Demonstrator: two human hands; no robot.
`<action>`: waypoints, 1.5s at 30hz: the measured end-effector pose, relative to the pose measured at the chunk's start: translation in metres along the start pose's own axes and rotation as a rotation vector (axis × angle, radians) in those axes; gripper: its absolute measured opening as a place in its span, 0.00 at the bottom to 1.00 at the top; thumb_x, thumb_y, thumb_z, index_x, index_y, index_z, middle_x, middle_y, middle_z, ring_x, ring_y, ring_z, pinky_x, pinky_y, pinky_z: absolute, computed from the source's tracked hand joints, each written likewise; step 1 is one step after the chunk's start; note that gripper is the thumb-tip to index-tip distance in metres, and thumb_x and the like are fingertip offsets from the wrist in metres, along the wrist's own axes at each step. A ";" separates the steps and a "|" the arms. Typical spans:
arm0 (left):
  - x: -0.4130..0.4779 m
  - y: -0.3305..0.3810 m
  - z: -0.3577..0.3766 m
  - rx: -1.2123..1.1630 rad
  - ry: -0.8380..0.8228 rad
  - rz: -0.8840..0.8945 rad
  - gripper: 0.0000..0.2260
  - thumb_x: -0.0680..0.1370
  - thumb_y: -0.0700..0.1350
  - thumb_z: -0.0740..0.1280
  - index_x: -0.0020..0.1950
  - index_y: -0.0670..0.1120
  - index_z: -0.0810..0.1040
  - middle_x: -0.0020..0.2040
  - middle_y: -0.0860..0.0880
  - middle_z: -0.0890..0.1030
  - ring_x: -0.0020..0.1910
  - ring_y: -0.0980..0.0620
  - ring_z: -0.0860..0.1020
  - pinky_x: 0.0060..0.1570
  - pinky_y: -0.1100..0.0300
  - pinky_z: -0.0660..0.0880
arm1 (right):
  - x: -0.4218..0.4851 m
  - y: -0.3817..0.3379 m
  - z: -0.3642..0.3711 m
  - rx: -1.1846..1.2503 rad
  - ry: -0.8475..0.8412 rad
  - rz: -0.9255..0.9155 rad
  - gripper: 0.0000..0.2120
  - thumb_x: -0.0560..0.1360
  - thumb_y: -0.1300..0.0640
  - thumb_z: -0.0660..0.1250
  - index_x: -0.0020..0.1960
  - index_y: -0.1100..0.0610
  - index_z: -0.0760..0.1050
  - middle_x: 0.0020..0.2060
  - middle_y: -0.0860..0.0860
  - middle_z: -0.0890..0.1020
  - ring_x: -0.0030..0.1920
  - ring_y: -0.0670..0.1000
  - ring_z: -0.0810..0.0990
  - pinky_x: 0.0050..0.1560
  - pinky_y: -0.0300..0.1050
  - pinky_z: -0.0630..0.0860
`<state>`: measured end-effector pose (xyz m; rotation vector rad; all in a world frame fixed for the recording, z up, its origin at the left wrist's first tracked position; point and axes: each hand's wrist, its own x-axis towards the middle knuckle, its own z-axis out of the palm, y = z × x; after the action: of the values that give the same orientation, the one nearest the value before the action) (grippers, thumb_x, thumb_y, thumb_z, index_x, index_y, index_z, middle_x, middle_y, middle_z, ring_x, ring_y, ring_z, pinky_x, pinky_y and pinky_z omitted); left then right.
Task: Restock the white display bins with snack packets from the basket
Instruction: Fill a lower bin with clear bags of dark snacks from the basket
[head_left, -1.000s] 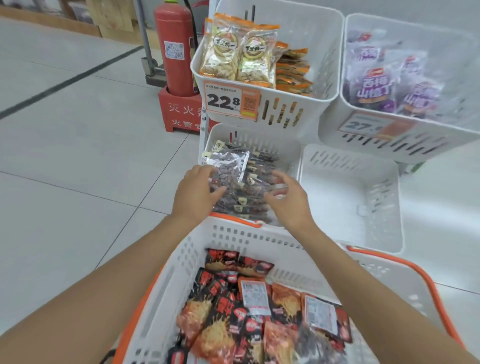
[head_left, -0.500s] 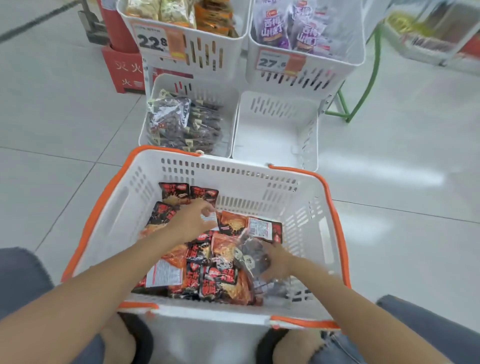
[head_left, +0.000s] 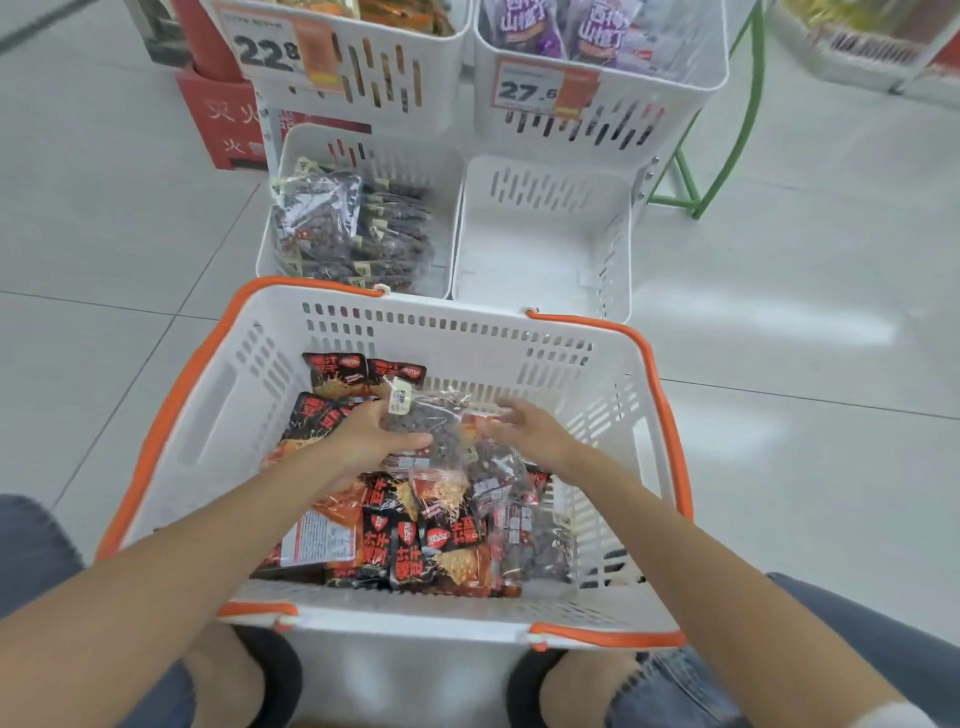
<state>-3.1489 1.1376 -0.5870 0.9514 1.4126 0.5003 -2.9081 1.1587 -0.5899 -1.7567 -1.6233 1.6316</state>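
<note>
Left fingers (head_left: 375, 417) grip clear packet (head_left: 439, 422) over red packets (head_left: 441, 530).

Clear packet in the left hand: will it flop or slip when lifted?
Probably floppy: the clear packet shows thin, creased film where the left hand grips it. Likely slick, since the film glints. Its loose dark pieces may shift.

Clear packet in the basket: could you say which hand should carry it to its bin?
Left: the left hand grips the clear packet, and the bin of matching packets sits front-left; the right hand is open.
</note>
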 end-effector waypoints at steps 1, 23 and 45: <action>0.001 -0.003 -0.005 -0.016 0.017 -0.006 0.43 0.60 0.54 0.81 0.72 0.47 0.69 0.69 0.47 0.75 0.65 0.44 0.75 0.65 0.43 0.72 | 0.005 0.015 0.005 -0.112 0.001 0.067 0.42 0.74 0.42 0.69 0.78 0.57 0.52 0.71 0.54 0.69 0.67 0.56 0.72 0.61 0.43 0.69; -0.011 0.024 -0.041 -0.486 0.145 0.029 0.12 0.80 0.50 0.67 0.61 0.48 0.74 0.57 0.49 0.77 0.60 0.47 0.74 0.60 0.49 0.72 | 0.012 -0.079 0.014 0.427 -0.025 -0.116 0.10 0.78 0.63 0.66 0.57 0.66 0.75 0.41 0.55 0.83 0.38 0.50 0.83 0.42 0.40 0.80; 0.070 0.153 -0.157 -0.011 0.371 0.512 0.43 0.66 0.54 0.80 0.76 0.52 0.60 0.69 0.51 0.72 0.66 0.50 0.72 0.66 0.52 0.71 | 0.128 -0.223 0.029 0.205 0.327 -0.518 0.26 0.71 0.54 0.75 0.65 0.51 0.69 0.59 0.48 0.77 0.59 0.48 0.77 0.55 0.42 0.78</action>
<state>-3.2539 1.3187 -0.4905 1.2630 1.4837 1.1105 -3.0819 1.3262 -0.4972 -1.2767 -1.5242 1.1547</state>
